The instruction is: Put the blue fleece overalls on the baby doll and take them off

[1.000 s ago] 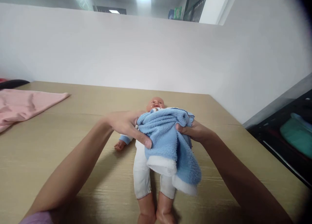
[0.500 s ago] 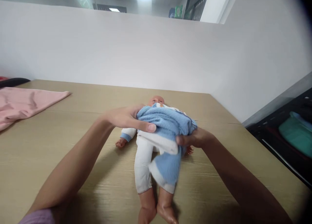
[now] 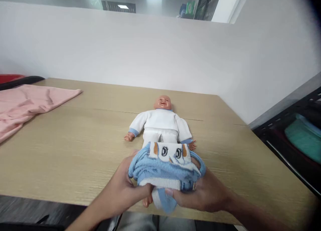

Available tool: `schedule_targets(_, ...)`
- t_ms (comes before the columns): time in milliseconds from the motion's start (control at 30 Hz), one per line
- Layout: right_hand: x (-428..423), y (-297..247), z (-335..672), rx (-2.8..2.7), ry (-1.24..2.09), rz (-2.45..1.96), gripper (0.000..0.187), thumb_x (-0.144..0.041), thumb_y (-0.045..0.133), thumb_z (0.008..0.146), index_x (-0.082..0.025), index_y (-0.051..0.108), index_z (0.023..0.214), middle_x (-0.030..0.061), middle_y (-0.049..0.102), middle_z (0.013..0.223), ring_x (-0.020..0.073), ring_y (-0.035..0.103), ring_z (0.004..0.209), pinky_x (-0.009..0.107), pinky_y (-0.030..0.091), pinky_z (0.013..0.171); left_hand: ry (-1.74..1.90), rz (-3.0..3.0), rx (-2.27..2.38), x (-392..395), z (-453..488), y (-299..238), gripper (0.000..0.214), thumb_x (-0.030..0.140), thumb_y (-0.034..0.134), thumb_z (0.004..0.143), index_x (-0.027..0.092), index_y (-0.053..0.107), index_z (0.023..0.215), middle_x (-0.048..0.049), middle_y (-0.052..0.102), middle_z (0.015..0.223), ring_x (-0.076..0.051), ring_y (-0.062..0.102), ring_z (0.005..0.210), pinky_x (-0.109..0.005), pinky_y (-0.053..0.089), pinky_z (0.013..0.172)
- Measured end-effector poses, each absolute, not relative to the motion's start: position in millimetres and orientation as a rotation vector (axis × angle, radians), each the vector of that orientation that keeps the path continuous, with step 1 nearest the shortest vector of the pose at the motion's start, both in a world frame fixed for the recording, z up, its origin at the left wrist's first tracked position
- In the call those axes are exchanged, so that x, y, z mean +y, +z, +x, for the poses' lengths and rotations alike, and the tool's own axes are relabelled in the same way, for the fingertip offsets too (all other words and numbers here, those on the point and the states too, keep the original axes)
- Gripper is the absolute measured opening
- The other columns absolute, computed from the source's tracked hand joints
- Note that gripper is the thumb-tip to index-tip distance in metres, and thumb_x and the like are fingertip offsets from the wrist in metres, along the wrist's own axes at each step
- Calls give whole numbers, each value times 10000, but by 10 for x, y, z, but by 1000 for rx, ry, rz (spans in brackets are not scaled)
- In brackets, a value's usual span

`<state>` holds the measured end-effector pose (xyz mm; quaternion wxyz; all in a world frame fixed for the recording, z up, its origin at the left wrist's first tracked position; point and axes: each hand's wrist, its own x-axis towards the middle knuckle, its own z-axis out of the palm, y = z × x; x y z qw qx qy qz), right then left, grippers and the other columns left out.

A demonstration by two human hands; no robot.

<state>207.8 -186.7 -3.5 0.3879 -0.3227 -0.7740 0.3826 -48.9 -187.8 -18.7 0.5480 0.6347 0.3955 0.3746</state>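
Observation:
Both of my hands grip a pair of blue and white terry baby overalls (image 3: 165, 169), bunched up, with an embroidered face on the white bib and blue straps looped at the sides. My left hand (image 3: 127, 184) is closed on the left side of the bundle, thumb on its lower white band. On the right side, my right hand (image 3: 203, 190) is closed too, thumb toward a hanging leg of the cloth. Beyond the overalls a baby doll (image 3: 162, 119) lies on its back in a white top with blue cuffs and white trousers. The overalls hide most of its legs.
The wooden table (image 3: 87, 150) ends at a white wall at the back. A pink cloth (image 3: 32, 102) lies at the left, with a red and black object (image 3: 15, 79) behind it. A black rack (image 3: 293, 140) holding something green stands beyond the right edge.
The overalls have come down from over the doll's body toward me, and their embroidered bib now shows. Both hands moved with them. The doll's face and white top are uncovered.

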Motion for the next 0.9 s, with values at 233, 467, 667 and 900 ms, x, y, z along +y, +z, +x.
schedule_targets(233, -2034, -335, 2006, -1864, 932, -1041, 312, -75, 641, 848, -258, 776, 1062, 11, 843, 1051, 207, 805, 971, 285, 646, 927, 994, 1500, 1333, -2141, -294, -617, 463, 464, 753, 957, 228, 740, 1356, -115, 784, 1340, -345, 728, 1269, -410, 614, 1054)
schedule_targets(467, -1767, -603, 1932, -1842, 878, -1238, 324, -108, 670, 839, -244, 797, 1104, 41, 865, 1128, 261, 815, 1043, 371, 630, 990, 905, 1601, 1371, -1883, -327, -838, 358, 479, 630, 1053, 223, 693, 1295, -82, 782, 1216, -327, 708, 1178, -427, 529, 1032)
schedule_targets(667, -1483, -630, 1924, -1884, 757, -1278, 178, -150, 658, 882, -227, 779, 987, 43, 858, 999, 251, 802, 906, 354, 615, 877, 904, 1624, 1285, -1607, -292, -748, 427, 448, 592, 1089, 241, 595, 1462, -73, 746, 1373, -304, 679, 1272, -404, 490, 1091)
schedule_targets(900, -1739, -304, 1809, -2017, 878, -1254, 182, -181, 677, 912, -256, 806, 1016, 20, 868, 1025, 244, 823, 981, 332, 602, 934, 872, 1644, 1365, -1951, -391, -623, 462, 498, 574, 1095, 288, 590, 1506, -66, 738, 1420, -307, 693, 1278, -373, 550, 1010)
